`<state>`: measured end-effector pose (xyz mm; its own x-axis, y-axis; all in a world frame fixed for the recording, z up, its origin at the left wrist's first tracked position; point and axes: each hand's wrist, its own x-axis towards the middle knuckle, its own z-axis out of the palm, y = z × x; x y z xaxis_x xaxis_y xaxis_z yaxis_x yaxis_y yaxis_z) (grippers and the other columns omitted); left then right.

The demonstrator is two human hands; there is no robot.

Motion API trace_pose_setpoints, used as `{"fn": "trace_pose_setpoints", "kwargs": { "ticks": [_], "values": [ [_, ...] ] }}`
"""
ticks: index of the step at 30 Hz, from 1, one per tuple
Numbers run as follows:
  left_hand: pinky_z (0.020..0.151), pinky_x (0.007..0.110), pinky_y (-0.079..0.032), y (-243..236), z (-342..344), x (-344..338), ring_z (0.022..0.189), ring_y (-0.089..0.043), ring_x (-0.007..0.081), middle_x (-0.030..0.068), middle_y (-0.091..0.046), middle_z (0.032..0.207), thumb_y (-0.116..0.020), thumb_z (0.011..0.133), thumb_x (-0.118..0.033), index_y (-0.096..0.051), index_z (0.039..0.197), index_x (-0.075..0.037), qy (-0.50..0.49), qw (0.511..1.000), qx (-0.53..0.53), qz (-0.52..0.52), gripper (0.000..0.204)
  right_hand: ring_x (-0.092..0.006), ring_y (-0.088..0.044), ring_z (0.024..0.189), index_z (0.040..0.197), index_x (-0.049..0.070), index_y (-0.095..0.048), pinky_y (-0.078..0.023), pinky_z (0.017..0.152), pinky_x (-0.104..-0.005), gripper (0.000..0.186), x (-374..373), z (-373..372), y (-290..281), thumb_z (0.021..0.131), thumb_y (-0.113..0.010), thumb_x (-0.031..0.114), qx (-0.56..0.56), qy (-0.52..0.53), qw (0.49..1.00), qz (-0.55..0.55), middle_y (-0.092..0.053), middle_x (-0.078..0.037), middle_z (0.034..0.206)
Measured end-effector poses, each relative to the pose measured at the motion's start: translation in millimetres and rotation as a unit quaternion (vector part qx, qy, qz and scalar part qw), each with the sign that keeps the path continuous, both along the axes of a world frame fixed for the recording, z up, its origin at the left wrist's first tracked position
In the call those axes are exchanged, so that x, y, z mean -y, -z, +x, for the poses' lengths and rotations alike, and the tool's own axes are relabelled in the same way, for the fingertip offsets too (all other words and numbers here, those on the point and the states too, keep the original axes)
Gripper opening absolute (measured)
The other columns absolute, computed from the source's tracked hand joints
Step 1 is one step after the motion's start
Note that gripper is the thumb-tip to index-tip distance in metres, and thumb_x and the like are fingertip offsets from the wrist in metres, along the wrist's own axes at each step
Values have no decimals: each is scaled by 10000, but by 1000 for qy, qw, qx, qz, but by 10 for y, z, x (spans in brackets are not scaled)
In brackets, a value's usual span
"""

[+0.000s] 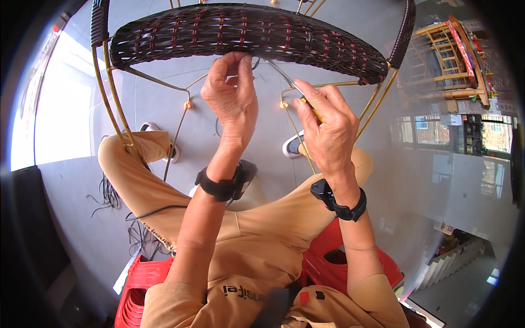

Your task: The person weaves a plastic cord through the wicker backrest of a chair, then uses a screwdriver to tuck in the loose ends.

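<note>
A dark brown woven panel (240, 34) with reddish strands running through it spans a gold metal chair frame (113, 104) in front of me. At its near edge my left hand (234, 98) is closed in a pinch. A dark weaving strand (256, 63) curves beside those fingertips and seems to be held in them; its end is hidden. My right hand (328, 120) grips a screwdriver-like tool (284, 76) with a thin metal shaft and a yellow and black handle. The shaft slants up and left, its tip at the underside of the weave, close to my left fingertips.
The frame's gold legs stand around my knees. Loose dark strands (109, 191) lie on the grey floor at left, and one crosses my thigh. I sit on a red plastic stool (143, 279). Wooden furniture (451, 60) stands at far right.
</note>
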<state>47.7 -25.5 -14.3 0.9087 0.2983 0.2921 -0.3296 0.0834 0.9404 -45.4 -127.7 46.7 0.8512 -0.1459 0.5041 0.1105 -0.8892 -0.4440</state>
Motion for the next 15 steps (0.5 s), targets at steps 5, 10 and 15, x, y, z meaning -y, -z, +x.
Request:
{"fn": "trace_pose_setpoints", "kwargs": {
  "ticks": [5,10,15],
  "values": [
    [537,202,-455,6,6,-1,594,-574,90,52,-628,711,-633,792,-47,-614,833,15,-8,1000,9,17,76,-219,-541,557,994,83,-640,-426,492,-315,273,4,-4,-1,725,-674,53,-12,0,1000,0,-524,-49,715],
    [554,210,-509,13,14,1,592,-539,51,16,-598,683,-630,822,-66,-630,849,40,-9,999,21,30,109,-219,-531,556,1003,70,-637,-418,496,-318,257,-2,-1,12,747,-661,55,1,-13,1000,21,-531,-60,706],
    [542,209,-463,36,16,-20,606,-583,100,58,-628,729,-635,793,-45,-609,846,12,-2,999,22,23,82,-223,-525,556,1006,56,-632,-418,505,-322,244,-35,5,4,763,-652,55,-11,-19,999,33,-531,-73,707]
  ]
}}
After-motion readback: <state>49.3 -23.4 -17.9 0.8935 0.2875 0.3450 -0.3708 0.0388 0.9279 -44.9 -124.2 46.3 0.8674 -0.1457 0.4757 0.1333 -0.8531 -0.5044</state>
